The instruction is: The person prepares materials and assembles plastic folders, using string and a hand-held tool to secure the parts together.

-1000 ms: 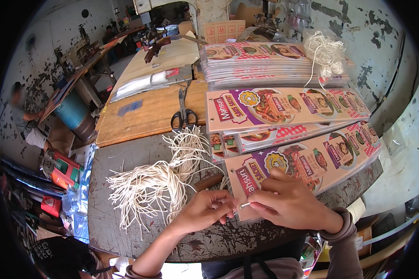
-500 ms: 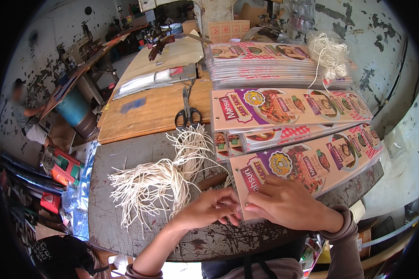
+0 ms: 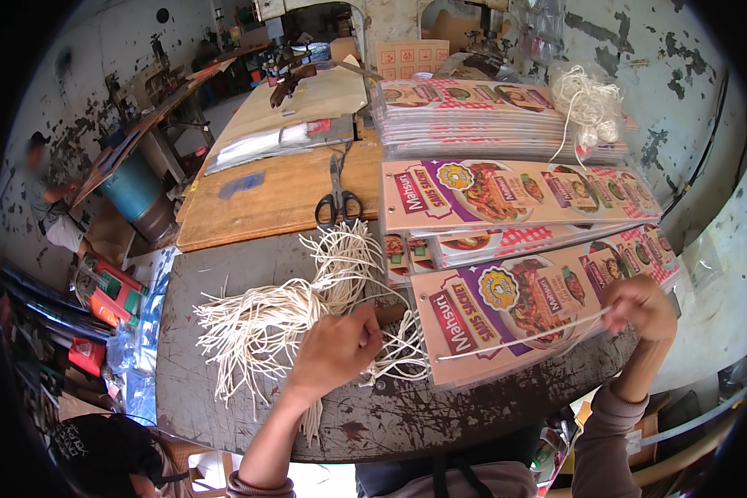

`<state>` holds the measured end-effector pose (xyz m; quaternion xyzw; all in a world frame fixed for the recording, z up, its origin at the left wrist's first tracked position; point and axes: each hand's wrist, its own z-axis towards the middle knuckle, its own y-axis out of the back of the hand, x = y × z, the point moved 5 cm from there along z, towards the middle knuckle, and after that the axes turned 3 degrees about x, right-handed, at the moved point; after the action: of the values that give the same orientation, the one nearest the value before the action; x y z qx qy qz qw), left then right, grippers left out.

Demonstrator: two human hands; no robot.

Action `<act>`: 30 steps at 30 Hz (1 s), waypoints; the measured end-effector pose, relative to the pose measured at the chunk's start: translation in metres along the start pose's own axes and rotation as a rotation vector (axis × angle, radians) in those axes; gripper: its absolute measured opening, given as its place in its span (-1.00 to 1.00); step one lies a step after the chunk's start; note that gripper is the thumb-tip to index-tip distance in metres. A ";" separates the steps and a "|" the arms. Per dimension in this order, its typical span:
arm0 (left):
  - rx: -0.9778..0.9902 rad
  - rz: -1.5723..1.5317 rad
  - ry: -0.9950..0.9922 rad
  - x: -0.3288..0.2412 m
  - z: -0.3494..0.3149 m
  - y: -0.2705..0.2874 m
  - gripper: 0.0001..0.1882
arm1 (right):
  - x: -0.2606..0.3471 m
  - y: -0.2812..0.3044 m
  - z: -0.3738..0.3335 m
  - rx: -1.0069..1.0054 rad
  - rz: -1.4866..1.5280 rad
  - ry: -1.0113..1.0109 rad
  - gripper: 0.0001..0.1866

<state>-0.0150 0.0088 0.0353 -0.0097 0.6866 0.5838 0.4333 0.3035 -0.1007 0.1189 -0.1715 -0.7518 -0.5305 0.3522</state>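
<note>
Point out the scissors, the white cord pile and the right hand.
Scissors (image 3: 337, 192): head view, near the pivot.
White cord pile (image 3: 287, 305): head view, strands around its middle.
Right hand (image 3: 642, 308): head view, middle of the hand.

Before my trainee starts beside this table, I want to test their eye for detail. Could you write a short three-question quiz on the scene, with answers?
1. Which hand holds the single white cord stretched over the nearest printed card?

2. What rests on the rear stack of printed cards?
A) a black cap
B) a bagged tangle of white cord
C) a blue drum

3. True or false: the scissors lie on the nearest printed card.

Key:
1. The right hand.
2. B.
3. False: the black-handled scissors lie on the wooden board.
</note>
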 end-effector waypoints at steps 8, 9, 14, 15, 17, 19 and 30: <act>0.022 -0.133 0.162 0.001 -0.003 0.017 -0.93 | -0.022 0.040 0.000 -0.673 1.163 0.415 -0.68; 0.026 -0.116 0.152 0.003 -0.002 0.016 -0.93 | -0.026 0.043 0.000 -0.673 1.162 0.416 -0.68; 0.055 -0.141 0.149 0.004 -0.003 0.021 -0.91 | -0.035 0.046 0.002 -0.591 1.488 0.541 -0.78; 0.056 -0.126 0.159 0.007 -0.003 0.021 -0.91 | -0.034 0.045 0.002 -0.591 1.489 0.542 -0.78; 0.057 -0.110 0.170 0.008 -0.005 0.021 -0.91 | -0.027 0.047 -0.002 -0.582 1.541 0.712 -0.84; 0.032 -0.070 0.186 0.007 -0.005 0.024 -0.90 | -0.021 0.043 -0.003 -0.656 1.609 0.727 -0.85; -0.198 -0.008 0.215 0.024 -0.004 0.047 -0.92 | -0.002 0.019 0.022 -0.802 0.907 0.514 -0.90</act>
<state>-0.0572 0.0323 0.0578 -0.1177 0.6680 0.6427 0.3563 0.3090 -0.0733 0.1260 -0.4571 -0.2409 -0.5924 0.6182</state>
